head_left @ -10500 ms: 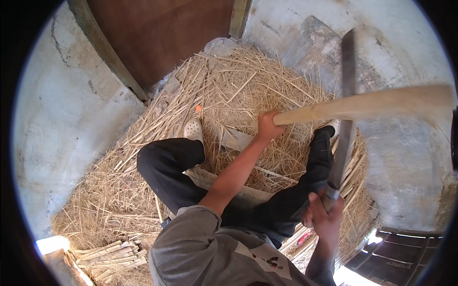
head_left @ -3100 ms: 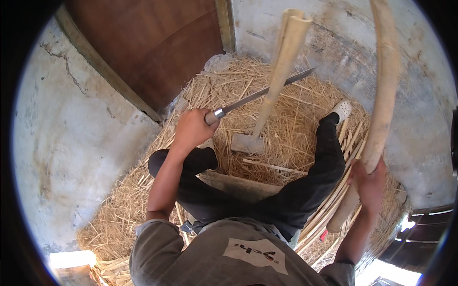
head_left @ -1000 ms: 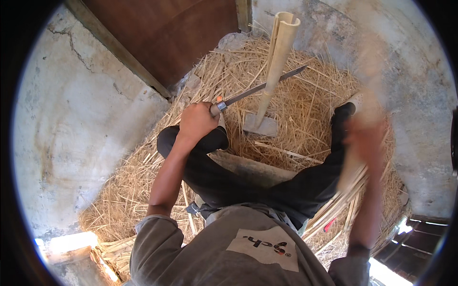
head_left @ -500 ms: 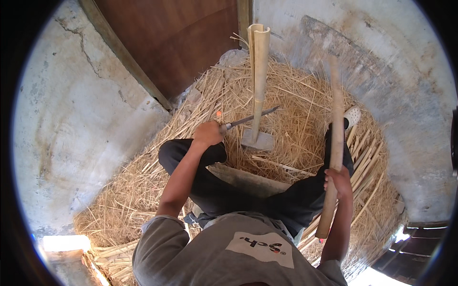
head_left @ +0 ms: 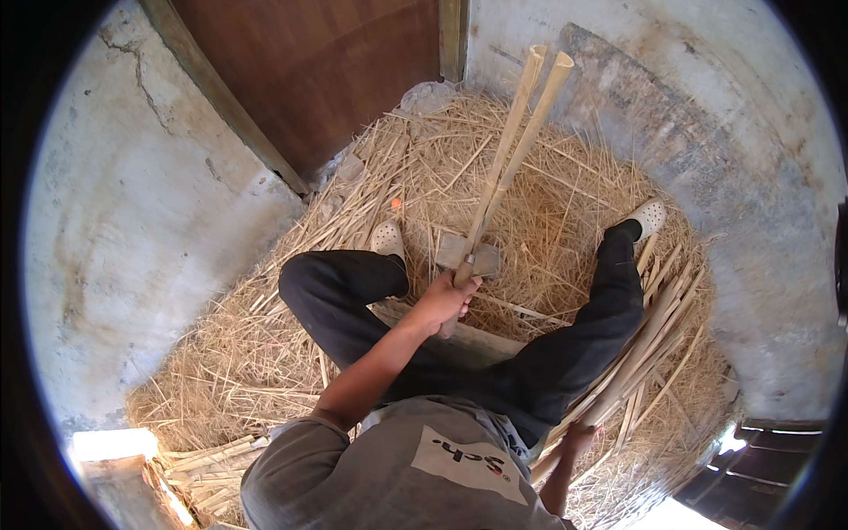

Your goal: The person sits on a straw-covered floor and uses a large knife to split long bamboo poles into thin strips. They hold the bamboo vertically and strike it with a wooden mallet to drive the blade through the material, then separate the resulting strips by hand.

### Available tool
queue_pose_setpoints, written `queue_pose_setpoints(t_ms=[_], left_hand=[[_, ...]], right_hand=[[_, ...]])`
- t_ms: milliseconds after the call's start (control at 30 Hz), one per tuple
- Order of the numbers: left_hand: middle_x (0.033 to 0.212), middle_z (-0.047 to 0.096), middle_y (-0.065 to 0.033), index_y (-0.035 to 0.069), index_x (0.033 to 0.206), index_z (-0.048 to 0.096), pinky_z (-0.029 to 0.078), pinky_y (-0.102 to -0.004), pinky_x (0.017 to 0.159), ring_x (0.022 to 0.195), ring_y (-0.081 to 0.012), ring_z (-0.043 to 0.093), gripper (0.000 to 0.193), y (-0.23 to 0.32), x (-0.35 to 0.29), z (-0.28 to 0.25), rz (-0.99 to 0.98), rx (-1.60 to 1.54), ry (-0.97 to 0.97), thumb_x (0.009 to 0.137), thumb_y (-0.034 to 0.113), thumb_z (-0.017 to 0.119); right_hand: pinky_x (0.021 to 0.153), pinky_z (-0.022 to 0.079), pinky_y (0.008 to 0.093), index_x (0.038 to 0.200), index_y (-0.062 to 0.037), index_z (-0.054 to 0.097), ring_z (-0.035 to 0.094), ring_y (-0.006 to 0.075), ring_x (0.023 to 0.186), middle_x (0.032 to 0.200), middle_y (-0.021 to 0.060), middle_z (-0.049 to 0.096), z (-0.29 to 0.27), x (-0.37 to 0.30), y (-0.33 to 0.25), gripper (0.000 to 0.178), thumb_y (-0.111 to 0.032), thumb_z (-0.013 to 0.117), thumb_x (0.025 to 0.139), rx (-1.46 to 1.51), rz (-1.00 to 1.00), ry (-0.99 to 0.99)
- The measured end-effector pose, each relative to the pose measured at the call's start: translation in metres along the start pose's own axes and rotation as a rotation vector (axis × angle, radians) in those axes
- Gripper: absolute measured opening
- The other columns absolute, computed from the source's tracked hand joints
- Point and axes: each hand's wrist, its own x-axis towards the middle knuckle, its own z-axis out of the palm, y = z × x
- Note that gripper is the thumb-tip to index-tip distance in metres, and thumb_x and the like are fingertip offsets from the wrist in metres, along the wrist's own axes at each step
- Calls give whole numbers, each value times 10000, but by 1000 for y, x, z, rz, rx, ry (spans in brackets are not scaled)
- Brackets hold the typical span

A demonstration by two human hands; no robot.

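Observation:
My left hand (head_left: 446, 303) is closed round the wooden handle of a knife (head_left: 463, 272), above the concrete block between my legs. Its blade points away from me and runs up against the lower part of a split bamboo pole (head_left: 500, 181); I cannot tell whether it sits in the split. The pole's two halves spread apart at the top and lean to the right. At my right hip, my right hand (head_left: 579, 436) is closed round a thick wooden stick (head_left: 625, 382), which lies low along a pile of bamboo strips. The fingers of this hand are partly hidden.
A grey block (head_left: 484, 260) lies on the straw-covered floor (head_left: 565, 212). Bamboo strips (head_left: 676, 309) are piled beside my right leg. A brown door (head_left: 327, 79) and pale cracked walls (head_left: 150, 221) close in the space. A small orange thing (head_left: 396, 203) lies in the straw.
My left hand has moved right and nearer with the knife, whose blade now points up along the bamboo. The bamboo has tilted right. My right hand has lowered the stick toward my right hip.

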Motion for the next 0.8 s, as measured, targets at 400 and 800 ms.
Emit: queue_pose_setpoints(t_ms=[400, 800], left_hand=[[735, 524, -7, 69, 1086, 484, 443, -280, 578, 612, -111, 503, 358, -22, 10, 38, 74, -89, 102, 1002, 417, 498], [1310, 455, -209, 1, 1344, 381, 362, -450, 1035, 1254, -346, 432, 714, 60, -40, 10, 1078, 647, 555, 794, 243, 767]], right_hand=[[922, 460, 382, 1112, 41, 591, 598, 304, 1029, 1096, 189, 622, -64, -16, -131, 295, -160, 639, 902, 557, -532, 236], [629, 492, 306, 1128, 18, 546, 605, 155, 699, 820, 79, 603, -15, -123, -314, 265, -178, 556, 951, 618, -600, -1213]])
